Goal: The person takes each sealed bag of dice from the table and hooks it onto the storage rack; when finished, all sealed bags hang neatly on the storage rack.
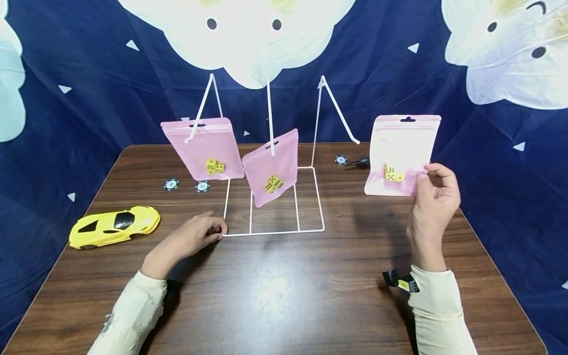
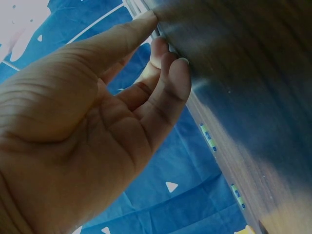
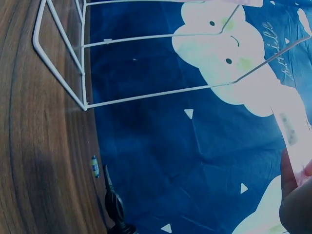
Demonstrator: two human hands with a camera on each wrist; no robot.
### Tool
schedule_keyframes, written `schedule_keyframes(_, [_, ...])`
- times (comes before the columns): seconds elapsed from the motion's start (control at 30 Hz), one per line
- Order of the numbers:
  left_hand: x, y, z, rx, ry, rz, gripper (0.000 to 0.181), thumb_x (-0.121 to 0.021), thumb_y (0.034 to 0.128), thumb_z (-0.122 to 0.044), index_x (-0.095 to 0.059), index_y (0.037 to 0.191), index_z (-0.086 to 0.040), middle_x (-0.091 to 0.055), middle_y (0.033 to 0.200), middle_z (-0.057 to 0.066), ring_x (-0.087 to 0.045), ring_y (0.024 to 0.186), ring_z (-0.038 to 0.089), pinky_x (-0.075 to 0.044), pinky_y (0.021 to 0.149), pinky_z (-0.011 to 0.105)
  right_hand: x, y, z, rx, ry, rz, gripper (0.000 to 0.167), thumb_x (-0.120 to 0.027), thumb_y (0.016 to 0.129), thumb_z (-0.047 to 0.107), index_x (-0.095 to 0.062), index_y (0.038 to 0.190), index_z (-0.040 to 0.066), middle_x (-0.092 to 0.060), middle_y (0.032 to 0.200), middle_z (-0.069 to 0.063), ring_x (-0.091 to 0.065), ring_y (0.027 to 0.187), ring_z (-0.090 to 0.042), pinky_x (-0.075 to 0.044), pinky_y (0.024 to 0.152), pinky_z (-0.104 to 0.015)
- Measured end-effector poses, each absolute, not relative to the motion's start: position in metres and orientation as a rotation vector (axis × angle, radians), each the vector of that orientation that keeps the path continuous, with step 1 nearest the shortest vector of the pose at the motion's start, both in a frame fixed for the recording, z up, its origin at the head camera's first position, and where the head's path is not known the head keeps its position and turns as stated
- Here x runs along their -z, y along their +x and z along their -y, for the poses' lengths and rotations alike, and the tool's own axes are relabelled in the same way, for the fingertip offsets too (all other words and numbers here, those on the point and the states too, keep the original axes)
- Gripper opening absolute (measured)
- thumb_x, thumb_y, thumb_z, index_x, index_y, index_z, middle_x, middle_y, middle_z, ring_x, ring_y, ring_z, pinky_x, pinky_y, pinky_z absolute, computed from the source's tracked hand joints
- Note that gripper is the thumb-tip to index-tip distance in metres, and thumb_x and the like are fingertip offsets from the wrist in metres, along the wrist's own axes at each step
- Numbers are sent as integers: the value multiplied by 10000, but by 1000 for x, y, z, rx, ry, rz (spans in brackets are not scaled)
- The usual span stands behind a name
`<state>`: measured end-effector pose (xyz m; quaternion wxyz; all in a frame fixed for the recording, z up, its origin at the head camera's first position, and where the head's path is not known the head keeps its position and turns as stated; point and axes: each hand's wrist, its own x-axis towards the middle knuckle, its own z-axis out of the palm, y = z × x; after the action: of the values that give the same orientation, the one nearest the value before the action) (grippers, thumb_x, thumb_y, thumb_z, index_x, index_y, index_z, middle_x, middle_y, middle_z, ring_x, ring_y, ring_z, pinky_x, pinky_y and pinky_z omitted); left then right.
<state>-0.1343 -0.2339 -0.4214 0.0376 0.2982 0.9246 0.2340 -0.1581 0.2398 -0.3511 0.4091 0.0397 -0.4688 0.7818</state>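
Note:
My right hand [image 1: 435, 207] pinches the lower right edge of a pink zip pouch [image 1: 401, 145] with yellow dice [image 1: 393, 173] showing through its front. The pouch is upright in the air, to the right of a white wire display rack [image 1: 318, 197]. Two similar pouches hang on the rack's left prong and middle prong: a left pouch [image 1: 199, 143] and a tilted middle pouch [image 1: 286, 160], both with yellow dice inside. The right prong [image 1: 339, 111] carries nothing. At the front left corner of the rack's base, my left hand [image 1: 188, 237] pinches the wire between thumb and fingers.
A yellow toy car [image 1: 115, 227] stands at the left of the wooden table [image 1: 275, 296]. Blue-and-white poker chips [image 1: 171, 184] lie behind it, with another chip [image 1: 340, 159] at the back beside a dark, pointed tool [image 1: 361, 161]. Blue patterned cloth [image 1: 381, 44] surrounds the table.

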Motion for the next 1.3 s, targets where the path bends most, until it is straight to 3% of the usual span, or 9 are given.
schedule_keyframes(0.17, [422, -135, 234, -719, 914, -2846, 225, -796, 937, 30, -665, 918, -152, -593, 795, -96, -583, 766, 128, -547, 916, 554, 347, -154, -237, -1978, 124, 1143, 214, -543, 930, -226, -698, 1037, -124, -591, 978, -160, -556, 796, -167, -450, 596, -170])
schedule_keyframes(0.3, [421, -134, 234, -719, 912, -2840, 220, -795, 938, 32, -666, 925, -145, -593, 798, -87, -584, 763, 127, -499, 1033, 638, 344, -150, -236, -2005, 121, 1087, 201, -545, 918, -238, -681, 1027, -138, -584, 985, -189, -555, 808, -187, -459, 592, -177])
schedule_keyframes(0.4, [422, -134, 234, -720, 907, -2838, 216, -799, 939, 27, -667, 929, -143, -598, 805, -84, -578, 766, 116, -529, 981, 605, 342, -148, -235, -2027, 140, 1044, 193, -554, 909, -254, -665, 1040, -166, -590, 983, -195, -571, 841, -205, -497, 638, -198])
schedule_keyframes(0.47, [422, -133, 234, -722, 905, -2835, 209, -798, 943, 22, -669, 933, -142, -599, 816, -81, -573, 771, 111, -558, 876, 526, 340, -146, -234, -2032, 159, 1019, 188, -567, 905, -262, -654, 1057, -194, -601, 980, -196, -586, 859, -214, -520, 676, -210])
schedule_keyframes(0.63, [422, -134, 234, -730, 901, -2835, 215, -802, 940, 16, -669, 921, -151, -592, 818, -82, -561, 774, 122, -509, 699, 379, 335, -142, -231, -2035, 186, 997, 195, -589, 898, -263, -634, 1085, -238, -621, 959, -188, -596, 841, -204, -524, 692, -210])
schedule_keyframes(1.0, [420, -134, 233, -732, 904, -2818, 211, -802, 935, 32, -672, 918, -135, -602, 782, -99, -546, 755, 98, -497, 702, 369, 330, -133, -223, -2049, 215, 959, 201, -613, 874, -274, -617, 1073, -244, -629, 976, -212, -622, 880, -235, -541, 734, -237])
schedule_keyframes(1.3, [420, -134, 233, -722, 882, -2825, 207, -800, 944, 14, -672, 927, -148, -596, 819, -72, -563, 774, 123, -501, 691, 360, 330, -126, -216, -2038, 241, 997, 204, -635, 884, -254, -637, 1087, -241, -632, 969, -201, -590, 813, -192, -500, 645, -198])
